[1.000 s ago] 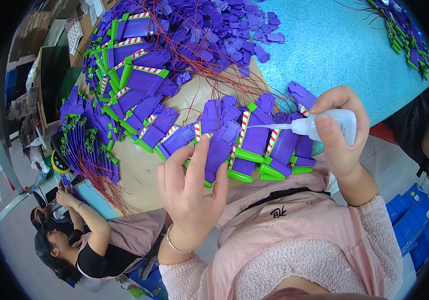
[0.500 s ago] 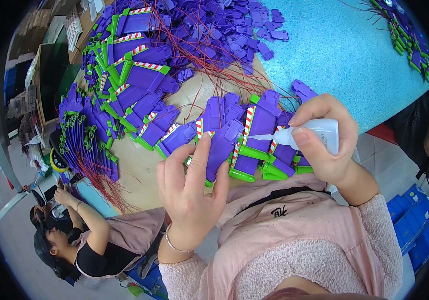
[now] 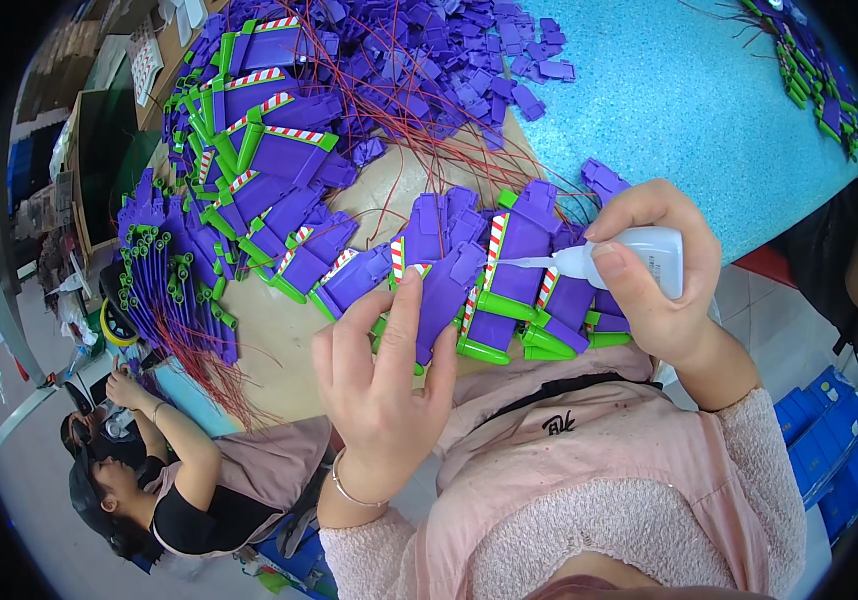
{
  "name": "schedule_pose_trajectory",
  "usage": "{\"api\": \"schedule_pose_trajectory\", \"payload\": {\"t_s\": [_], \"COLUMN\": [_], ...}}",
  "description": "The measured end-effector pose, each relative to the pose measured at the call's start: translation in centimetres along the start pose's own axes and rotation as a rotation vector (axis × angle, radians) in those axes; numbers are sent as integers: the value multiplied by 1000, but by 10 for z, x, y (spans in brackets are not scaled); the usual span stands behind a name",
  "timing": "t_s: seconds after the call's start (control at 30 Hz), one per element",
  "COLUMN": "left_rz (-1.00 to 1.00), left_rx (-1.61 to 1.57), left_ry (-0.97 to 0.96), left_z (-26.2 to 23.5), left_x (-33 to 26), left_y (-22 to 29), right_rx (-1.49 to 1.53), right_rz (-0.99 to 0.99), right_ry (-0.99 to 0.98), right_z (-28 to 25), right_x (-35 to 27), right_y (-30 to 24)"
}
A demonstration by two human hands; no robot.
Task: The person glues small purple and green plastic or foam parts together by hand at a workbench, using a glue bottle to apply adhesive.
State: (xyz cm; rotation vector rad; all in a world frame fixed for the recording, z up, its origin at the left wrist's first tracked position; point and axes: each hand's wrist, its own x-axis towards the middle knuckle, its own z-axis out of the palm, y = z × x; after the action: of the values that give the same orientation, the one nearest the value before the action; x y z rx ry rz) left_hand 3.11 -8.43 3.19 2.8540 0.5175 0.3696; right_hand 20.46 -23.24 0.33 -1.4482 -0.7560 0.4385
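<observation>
Head view: near red wires (image 3: 424,143), right hand (image 3: 677,320) pinches a bottle (image 3: 654,255), left hand (image 3: 384,385) a purple piece (image 3: 444,292).

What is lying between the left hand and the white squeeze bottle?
In the head view, purple and green wing-shaped plastic pieces with striped edges lie there; the nozzle of the squeeze bottle extends over them.

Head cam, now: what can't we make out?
All in the head view:
- White bottle: far side hidden by the right hand.
- Nozzle: tip too fine to tell whether it touches a part.
- Purple piece: partly covered by the left hand.
- Far-right parts cluster: cut off by the upper edge.
- Co-worker's hands: too small to tell what they hold.
</observation>
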Motion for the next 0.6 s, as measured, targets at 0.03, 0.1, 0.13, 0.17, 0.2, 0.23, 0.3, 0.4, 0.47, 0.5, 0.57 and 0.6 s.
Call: {"api": "schedule_pose_trajectory", "payload": {"t_s": [0.03, 0.1, 0.13, 0.17, 0.2, 0.23, 0.3, 0.4, 0.47, 0.5, 0.57, 0.6], "left_rz": [0, 44, 45, 64, 83, 84, 84, 91, 94, 95, 84, 74], "left_rx": [1, 89, 90, 127, 163, 163, 207, 209, 216, 223, 221, 220], "left_ry": [1, 49, 50, 78, 107, 106, 111, 120, 117, 115, 108, 105], "left_z": [0, 1, 1, 0, 0, 0, 0, 2, 2, 2, 1, 0], "left_x": [0, -1, -1, -1, -1, -1, 0, 1, 1, 1, 1, 0], "left_y": [1, 3, 4, 5, 6, 7, 8, 8, 8, 8, 7, 7], "right_rx": [1, 65, 66, 82, 98, 98, 65, 16, -1, -18, -1, 14], "right_rz": [-1, -25, -26, -25, -23, -23, -30, -60, -62, -66, -25, 12], "right_ry": [0, 44, 45, 45, 46, 48, 21, -3, 4, 9, 10, 11], "right_z": [0, 0, 0, 1, 2, 2, 3, 4, 3, 3, 1, 0], "right_x": [0, -1, -1, 0, 2, 2, 4, 7, 7, 7, 7, 6], "right_y": [0, 1, 1, 0, 0, -1, -1, 0, 3, 4, 1, -1]}}
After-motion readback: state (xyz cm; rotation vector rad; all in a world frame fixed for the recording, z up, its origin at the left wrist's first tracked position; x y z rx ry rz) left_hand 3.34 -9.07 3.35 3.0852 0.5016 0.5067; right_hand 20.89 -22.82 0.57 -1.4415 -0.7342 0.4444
